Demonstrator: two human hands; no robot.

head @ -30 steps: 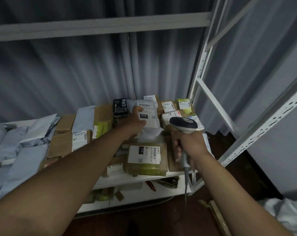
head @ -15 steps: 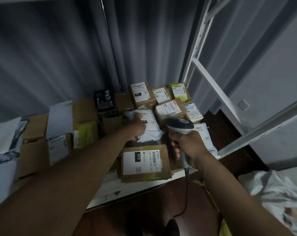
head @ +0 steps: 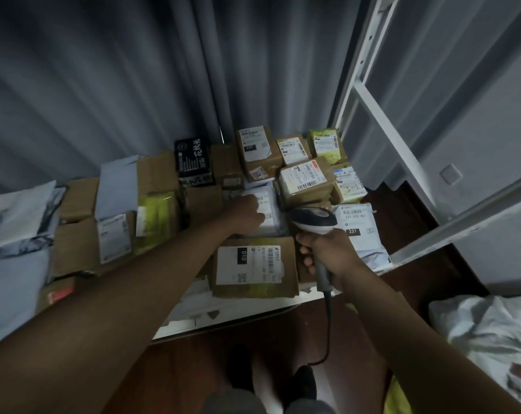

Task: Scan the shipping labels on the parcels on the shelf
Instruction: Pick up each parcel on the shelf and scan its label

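Shelf: a white metal shelf board point(head: 241, 319) with white perforated uprights, crowded with parcels.
Boxes: brown cardboard boxes with white shipping labels fill the board; the nearest cardboard box marked "010" point(head: 254, 268) lies at the front edge, just left of the right hand.
Mailers: a grey plastic mailer marked "231" point(head: 362, 234) lies at the right end; a white plastic mailer bag point(head: 266, 215) lies in the middle, behind the "010" box.
Left hand point(head: 247, 212): rests on the white mailer bag, fingers curled down onto it; whether they pinch it cannot be told.
Right hand point(head: 325, 253): wrapped round the grip of a grey-and-white corded barcode scanner point(head: 314, 221), whose head is over the parcels beside the white bag.
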